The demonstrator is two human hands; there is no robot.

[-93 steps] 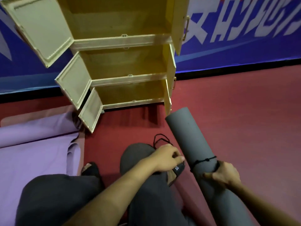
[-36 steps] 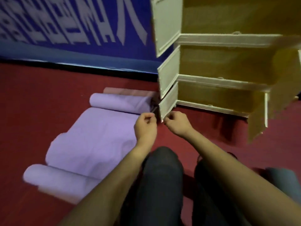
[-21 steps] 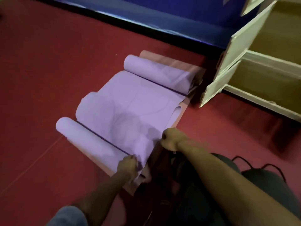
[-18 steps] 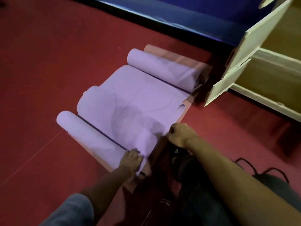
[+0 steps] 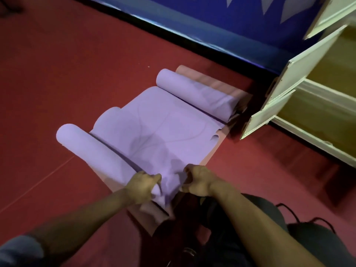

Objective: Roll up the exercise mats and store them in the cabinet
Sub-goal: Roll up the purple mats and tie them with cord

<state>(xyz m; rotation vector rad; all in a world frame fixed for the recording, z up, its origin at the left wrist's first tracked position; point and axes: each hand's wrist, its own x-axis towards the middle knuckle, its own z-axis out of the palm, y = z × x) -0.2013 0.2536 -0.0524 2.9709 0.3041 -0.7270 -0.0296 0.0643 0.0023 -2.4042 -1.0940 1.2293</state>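
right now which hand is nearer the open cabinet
Right. The right hand grips the purple mat's near edge on the side toward the cabinet; the left hand grips the same edge farther from it, beside the near rolled end.

Dim, soft-focus view, blurred and warped edges

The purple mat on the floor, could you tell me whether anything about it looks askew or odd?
Yes. The purple mat curls into a roll at both ends instead of lying flat, its left edge bulges unevenly, and it sits skewed on the pink mat beneath. Both hands pinch its near corner.
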